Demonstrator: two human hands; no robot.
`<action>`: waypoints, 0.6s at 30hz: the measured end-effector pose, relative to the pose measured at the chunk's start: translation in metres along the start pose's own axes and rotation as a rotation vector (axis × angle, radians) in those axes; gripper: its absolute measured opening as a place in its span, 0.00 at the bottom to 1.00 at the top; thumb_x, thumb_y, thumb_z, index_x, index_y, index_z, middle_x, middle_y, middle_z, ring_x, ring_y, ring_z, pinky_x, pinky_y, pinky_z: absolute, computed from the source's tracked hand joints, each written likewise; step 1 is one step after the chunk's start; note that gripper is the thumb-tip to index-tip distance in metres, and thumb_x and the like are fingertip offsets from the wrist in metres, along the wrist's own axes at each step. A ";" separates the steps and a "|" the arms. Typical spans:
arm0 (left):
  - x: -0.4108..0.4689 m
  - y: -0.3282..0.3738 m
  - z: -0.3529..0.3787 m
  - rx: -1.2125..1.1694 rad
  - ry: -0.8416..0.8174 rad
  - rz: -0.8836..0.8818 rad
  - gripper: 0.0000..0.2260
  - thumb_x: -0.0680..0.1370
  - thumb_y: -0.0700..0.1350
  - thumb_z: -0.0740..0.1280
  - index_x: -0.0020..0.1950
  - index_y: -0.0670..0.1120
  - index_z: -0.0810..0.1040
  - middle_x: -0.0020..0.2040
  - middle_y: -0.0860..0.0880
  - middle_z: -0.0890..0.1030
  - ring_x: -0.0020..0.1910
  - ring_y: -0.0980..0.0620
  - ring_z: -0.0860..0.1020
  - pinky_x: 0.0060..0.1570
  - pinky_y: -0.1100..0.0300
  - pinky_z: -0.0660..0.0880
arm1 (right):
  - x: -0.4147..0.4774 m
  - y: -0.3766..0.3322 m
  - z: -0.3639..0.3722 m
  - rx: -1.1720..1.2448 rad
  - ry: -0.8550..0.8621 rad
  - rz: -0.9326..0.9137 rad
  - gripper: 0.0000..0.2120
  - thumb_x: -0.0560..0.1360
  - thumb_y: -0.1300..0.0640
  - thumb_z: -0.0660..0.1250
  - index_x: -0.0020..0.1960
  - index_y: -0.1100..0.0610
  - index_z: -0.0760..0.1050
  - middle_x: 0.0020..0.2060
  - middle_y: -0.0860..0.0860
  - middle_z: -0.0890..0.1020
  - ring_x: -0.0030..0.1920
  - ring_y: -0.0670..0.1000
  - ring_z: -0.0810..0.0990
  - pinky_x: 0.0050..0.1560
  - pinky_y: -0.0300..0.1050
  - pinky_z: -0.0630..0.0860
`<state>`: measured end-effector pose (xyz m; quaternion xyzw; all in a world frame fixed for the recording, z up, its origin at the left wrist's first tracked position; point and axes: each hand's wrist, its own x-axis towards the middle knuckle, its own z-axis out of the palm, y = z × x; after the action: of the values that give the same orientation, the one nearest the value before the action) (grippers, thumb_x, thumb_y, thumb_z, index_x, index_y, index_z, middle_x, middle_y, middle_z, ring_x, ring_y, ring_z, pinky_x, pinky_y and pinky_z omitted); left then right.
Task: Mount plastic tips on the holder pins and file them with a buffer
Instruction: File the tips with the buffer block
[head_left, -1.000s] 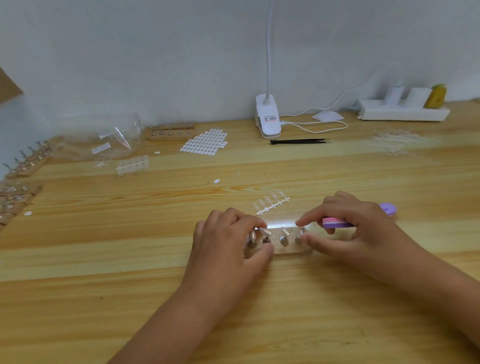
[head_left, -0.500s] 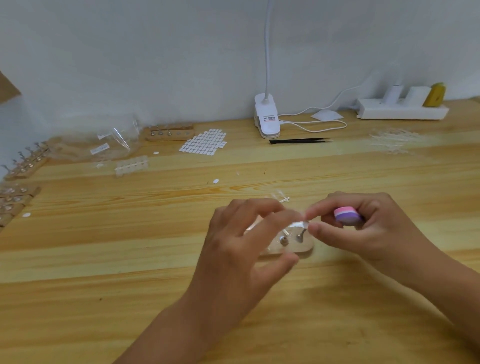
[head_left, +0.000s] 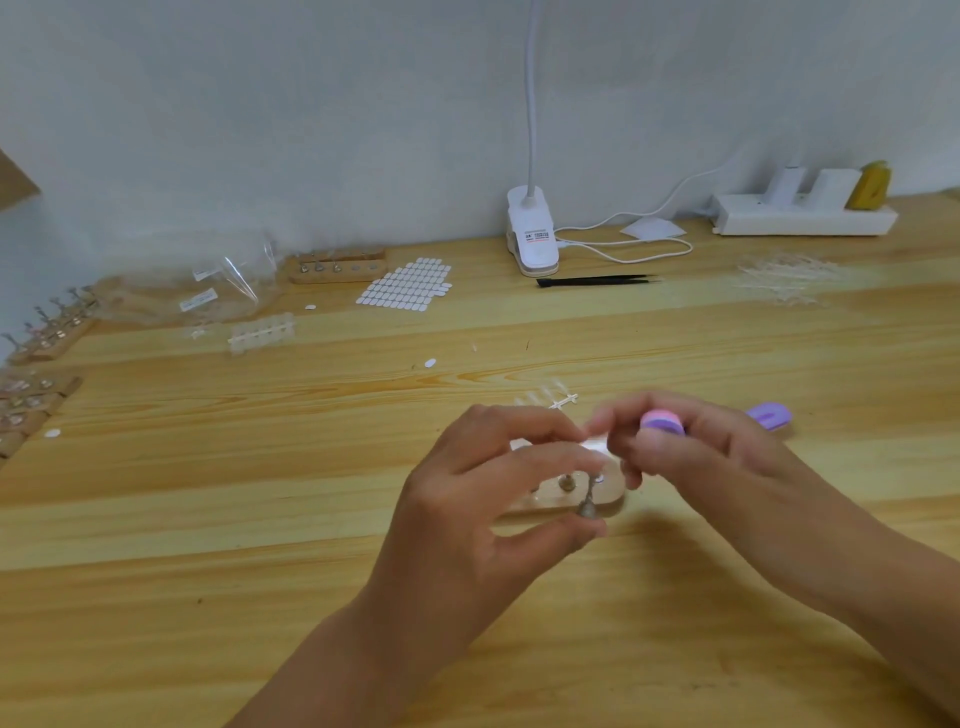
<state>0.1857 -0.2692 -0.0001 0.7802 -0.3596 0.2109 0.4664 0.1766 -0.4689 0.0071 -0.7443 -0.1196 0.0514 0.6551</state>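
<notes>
— What's different from a second ago?
— The left hand (head_left: 483, 493) no longer rests on the wooden holder (head_left: 614, 500); it now pinches one pin (head_left: 587, 509) between thumb and fingers, raised off the block.
— And the right hand (head_left: 701, 457)?
— Curled round the buffer (head_left: 661, 423), its fingertips meeting at the pin's top — too blurred to see a tip there; the strip of tips (head_left: 550, 401) lies just beyond. Seating first, I judge; filing follows.
</notes>
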 end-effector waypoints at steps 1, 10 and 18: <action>0.000 0.001 -0.001 -0.021 0.009 -0.045 0.14 0.66 0.43 0.80 0.50 0.47 0.85 0.51 0.55 0.82 0.51 0.56 0.80 0.49 0.66 0.74 | 0.003 0.002 -0.001 0.014 0.063 0.019 0.12 0.65 0.54 0.62 0.44 0.54 0.80 0.29 0.47 0.78 0.32 0.41 0.76 0.41 0.38 0.74; 0.002 0.008 -0.003 -0.158 -0.001 -0.330 0.14 0.61 0.44 0.81 0.45 0.54 0.86 0.41 0.59 0.84 0.40 0.60 0.80 0.42 0.72 0.72 | -0.017 0.011 0.008 -0.652 0.164 -0.561 0.16 0.81 0.57 0.62 0.69 0.50 0.73 0.57 0.40 0.77 0.58 0.46 0.78 0.59 0.31 0.69; 0.003 0.010 -0.005 -0.137 -0.006 -0.384 0.15 0.62 0.41 0.82 0.44 0.54 0.86 0.39 0.57 0.84 0.39 0.58 0.79 0.42 0.71 0.72 | -0.013 0.015 0.000 -0.802 0.262 -0.716 0.12 0.79 0.63 0.67 0.62 0.56 0.79 0.55 0.50 0.80 0.57 0.47 0.80 0.59 0.39 0.75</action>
<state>0.1801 -0.2692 0.0099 0.8015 -0.2189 0.0909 0.5491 0.1660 -0.4741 -0.0085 -0.8484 -0.2929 -0.3175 0.3060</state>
